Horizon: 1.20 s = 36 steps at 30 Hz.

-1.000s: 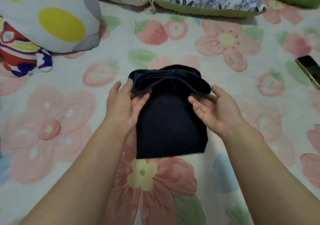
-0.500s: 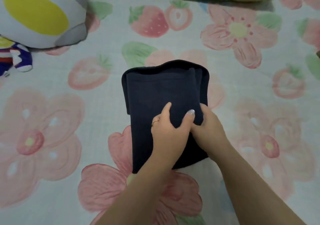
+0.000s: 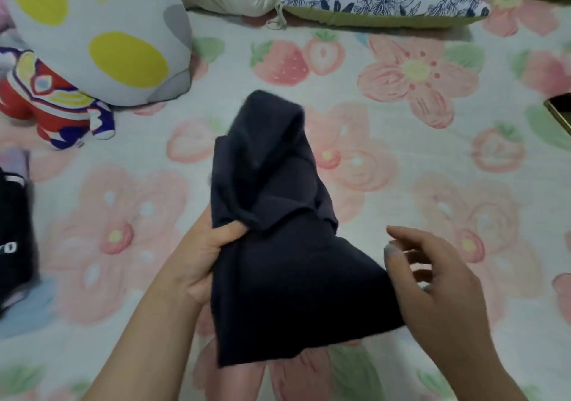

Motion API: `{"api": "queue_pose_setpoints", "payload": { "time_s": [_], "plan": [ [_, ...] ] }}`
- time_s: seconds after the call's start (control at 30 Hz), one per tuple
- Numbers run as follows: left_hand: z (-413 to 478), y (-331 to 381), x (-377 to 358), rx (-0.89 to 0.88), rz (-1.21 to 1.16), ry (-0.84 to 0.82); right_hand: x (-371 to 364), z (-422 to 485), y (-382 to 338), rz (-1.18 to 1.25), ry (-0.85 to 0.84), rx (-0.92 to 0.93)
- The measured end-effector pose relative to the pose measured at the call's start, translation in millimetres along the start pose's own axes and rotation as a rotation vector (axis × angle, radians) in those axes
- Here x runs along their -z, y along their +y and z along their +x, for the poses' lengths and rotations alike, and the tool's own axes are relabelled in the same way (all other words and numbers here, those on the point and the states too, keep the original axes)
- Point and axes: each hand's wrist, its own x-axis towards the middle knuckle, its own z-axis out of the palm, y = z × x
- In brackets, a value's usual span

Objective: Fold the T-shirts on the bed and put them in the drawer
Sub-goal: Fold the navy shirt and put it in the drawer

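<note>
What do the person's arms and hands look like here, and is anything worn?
Both forearms are bare, with no sleeves, watch or bracelet in view. The left hand shows no ring from this side. The right hand has a pale greyish nail on one fingertip, blurred.

No longer pressed flat under both palms: dark T-shirt (image 3: 278, 277) now gripped along its left edge in the left hand (image 3: 200, 261). Raised off the sheet (image 3: 386, 184) and rumpled, the neat fold loosened, the far end peaked upward. Right hand (image 3: 432, 280) taken off the cloth, fingers loosely spread just beside the near right corner. Newly in sight after a shift of view: black garment (image 3: 12, 230) at the left edge, phone (image 3: 560, 113) at the right edge.
</note>
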Motion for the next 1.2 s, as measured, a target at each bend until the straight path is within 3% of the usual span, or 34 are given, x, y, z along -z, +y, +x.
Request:
{"api": "queue_pose_setpoints", "payload": {
  "time_s": [0.1, 0.23, 0.33, 0.47, 0.6, 0.7, 0.77, 0.9, 1.03, 1.2],
  "plan": [
    [-13, -12, 56, 0.096, 0.175, 0.275, -21, -12, 31, -0.176, -0.146, -0.089],
    [-32, -48, 111, 0.126, 0.702, 0.615, -73, -33, 68, -0.256, -0.372, -0.319],
    [-50, -74, 120, 0.075, 0.865, 0.638, -100, -47, 73, -0.015, -0.374, -0.474],
    [-62, -93, 116, -0.033, 1.036, 0.650, -128, -65, 51, 0.280, -0.556, -0.625],
    [-86, -90, 120, -0.057, 1.067, 0.651, -119, -79, 51, 0.116, -0.496, -0.445],
    [-113, -109, 120, -0.020, 1.317, 0.575, -102, -101, 66, -0.066, -0.440, -0.407],
    [-118, -118, 117, -0.045, 1.288, 0.619, -100, -112, 73, -0.104, -0.378, -0.406],
    [-101, -112, 118, -0.076, 0.898, 0.770, -99, -94, 82, -0.149, -0.218, -0.341],
    [-93, -111, 120, 0.126, 0.586, 0.642, -101, -83, 76, 0.246, -0.433, -0.535],
    [-98, -110, 128, 0.296, 0.547, 0.513, -98, -82, 84, 0.184, -0.449, -0.473]
  ]
}}
